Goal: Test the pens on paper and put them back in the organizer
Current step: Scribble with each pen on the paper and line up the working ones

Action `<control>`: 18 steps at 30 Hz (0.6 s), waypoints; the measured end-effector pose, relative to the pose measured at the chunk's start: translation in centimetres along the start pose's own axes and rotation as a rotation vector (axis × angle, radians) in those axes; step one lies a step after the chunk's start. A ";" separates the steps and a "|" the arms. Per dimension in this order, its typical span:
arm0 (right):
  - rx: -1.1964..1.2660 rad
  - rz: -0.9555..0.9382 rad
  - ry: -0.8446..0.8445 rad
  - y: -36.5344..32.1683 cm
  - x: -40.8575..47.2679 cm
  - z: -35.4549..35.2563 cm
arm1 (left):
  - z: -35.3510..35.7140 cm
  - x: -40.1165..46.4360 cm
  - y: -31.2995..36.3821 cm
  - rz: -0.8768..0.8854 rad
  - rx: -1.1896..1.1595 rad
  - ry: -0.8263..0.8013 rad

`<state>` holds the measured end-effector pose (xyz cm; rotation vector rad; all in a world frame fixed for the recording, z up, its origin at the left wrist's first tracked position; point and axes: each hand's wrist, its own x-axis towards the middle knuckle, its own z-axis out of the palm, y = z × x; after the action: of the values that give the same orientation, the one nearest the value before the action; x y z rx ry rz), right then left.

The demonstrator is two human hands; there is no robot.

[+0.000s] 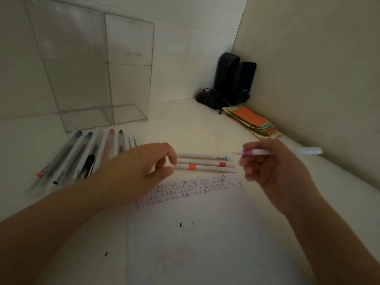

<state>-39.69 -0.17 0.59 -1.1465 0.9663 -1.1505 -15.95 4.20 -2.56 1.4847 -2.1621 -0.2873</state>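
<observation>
My right hand (273,167) gripping a white pen with a purple band (277,152), my left hand (144,167) loosely curled, touching three white pens (205,162) above the paper (205,243), clear organizer (92,75) behind, gel pens (82,155) lying before it

clear glossy plastic organizer (90,64); matt white paper (205,243); translucent plastic pens (82,155).
</observation>
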 end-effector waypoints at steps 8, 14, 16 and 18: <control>-0.380 0.012 -0.313 -1.5 -2.0 3.6 | 0.2 0.2 -2.1 0.136 0.100 -0.181; -0.575 0.073 -0.386 2.5 -2.5 9.4 | 1.3 0.4 -1.8 0.125 0.236 -0.137; -0.614 0.027 -0.364 4.0 -2.4 10.1 | 1.4 0.6 -2.2 0.130 0.185 -0.141; -0.589 -0.049 -0.334 5.2 -2.4 10.3 | 1.1 0.8 -2.7 0.128 0.103 -0.147</control>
<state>-29.21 4.07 -2.72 -1.7764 1.0448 -0.6846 -14.51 2.36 -4.45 1.4104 -2.4105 -0.2512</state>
